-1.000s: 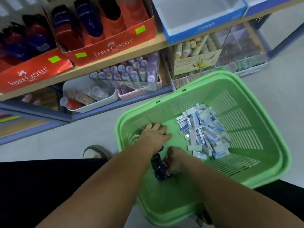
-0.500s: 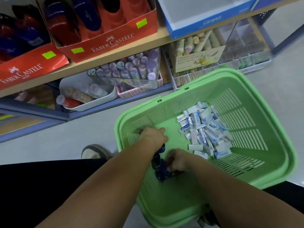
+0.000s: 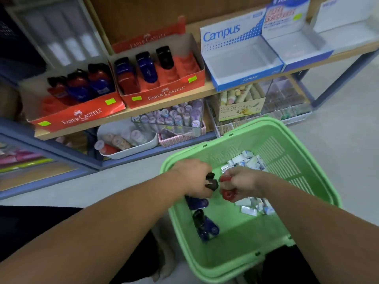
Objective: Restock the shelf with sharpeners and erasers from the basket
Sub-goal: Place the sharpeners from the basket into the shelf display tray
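In the middle of the frame, the left hand (image 3: 193, 177) is curled tight around a dark sharpener (image 3: 211, 182). The right hand (image 3: 243, 182) is curled around a red sharpener (image 3: 227, 194). Both are over the green basket (image 3: 320, 173). Blue sharpeners (image 3: 205, 226) and white erasers (image 3: 251, 207) lie inside it. Red boxes (image 3: 164, 94) sit on the shelf (image 3: 143, 111) near the top.

Basket (image 3: 291, 167) plain green, slotted walls. Sharpeners (image 3: 207, 226) dark blue, plus a red sharpener (image 3: 228, 195) and a black sharpener (image 3: 211, 181). Erasers (image 3: 250, 160) white with blue; shelf boxes (image 3: 164, 95) red, white lettering.
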Available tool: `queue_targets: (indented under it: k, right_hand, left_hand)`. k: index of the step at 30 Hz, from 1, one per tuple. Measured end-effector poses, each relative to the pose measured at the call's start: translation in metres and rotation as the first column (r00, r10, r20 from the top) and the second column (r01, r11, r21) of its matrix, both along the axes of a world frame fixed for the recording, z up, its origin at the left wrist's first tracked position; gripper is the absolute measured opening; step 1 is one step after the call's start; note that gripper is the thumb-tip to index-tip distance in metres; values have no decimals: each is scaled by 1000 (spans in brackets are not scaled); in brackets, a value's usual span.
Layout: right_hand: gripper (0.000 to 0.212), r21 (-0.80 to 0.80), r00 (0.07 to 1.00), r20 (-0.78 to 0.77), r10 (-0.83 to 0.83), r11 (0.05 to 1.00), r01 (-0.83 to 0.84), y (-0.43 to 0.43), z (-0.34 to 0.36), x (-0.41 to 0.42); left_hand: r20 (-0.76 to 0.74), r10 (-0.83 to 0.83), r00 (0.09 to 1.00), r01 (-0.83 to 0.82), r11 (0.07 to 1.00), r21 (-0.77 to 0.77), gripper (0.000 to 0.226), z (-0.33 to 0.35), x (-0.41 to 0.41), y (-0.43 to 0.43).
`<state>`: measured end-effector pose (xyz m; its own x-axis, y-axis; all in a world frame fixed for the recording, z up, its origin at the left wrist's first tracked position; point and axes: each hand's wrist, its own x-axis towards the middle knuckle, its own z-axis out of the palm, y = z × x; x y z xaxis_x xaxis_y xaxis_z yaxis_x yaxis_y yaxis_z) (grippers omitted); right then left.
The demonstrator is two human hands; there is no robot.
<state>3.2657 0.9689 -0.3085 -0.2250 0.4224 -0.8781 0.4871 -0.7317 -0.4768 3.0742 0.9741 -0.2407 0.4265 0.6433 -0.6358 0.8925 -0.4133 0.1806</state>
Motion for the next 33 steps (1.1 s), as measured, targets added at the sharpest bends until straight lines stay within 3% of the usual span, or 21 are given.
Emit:
queue_targets:
  k: [3,7,10,16,19,23,27,29,33]
  right_hand:
    - [36,-21,992,-123,-29,999,27,19,54,0]
    - [42,29,968,-252,2,1000,6,37,134,-11]
    - [43,123,955,-288,68,992,-34,43,181,-29]
    - [33,382,939,-330,100,924,35,46,239,-81]
    - [30,543,951,-304,60,831,121,59,249,-95]
    - [25,645,950,-308,-49,723,247,88,252,-112]
    - [25,629,931,-325,-165,698,343,121,239,-135]
    - [29,663,942,-287,-171,675,325,137,226,-147]
    - [28,822,974,-106,-202,533,200,159,208,-160]
  left_hand:
    - [267,263,927,-238,963,-123,49,39,-24,5]
    - [391,559,731,-439,824,-358,66,95,-51,4]
    - [458,586,668,-450,809,-378,44,126,-69,1]
    - [570,544,616,-458,836,-303,25,178,-97,4]
    - [581,570,580,-527,807,-266,31,192,-112,14]
    - [567,659,493,-656,710,-255,38,195,-135,32]
    - [612,730,303,-722,595,-353,41,185,-155,51]
    - [620,752,225,-728,553,-406,45,182,-159,56]
    - [631,761,153,-706,531,-468,52,176,-164,60]
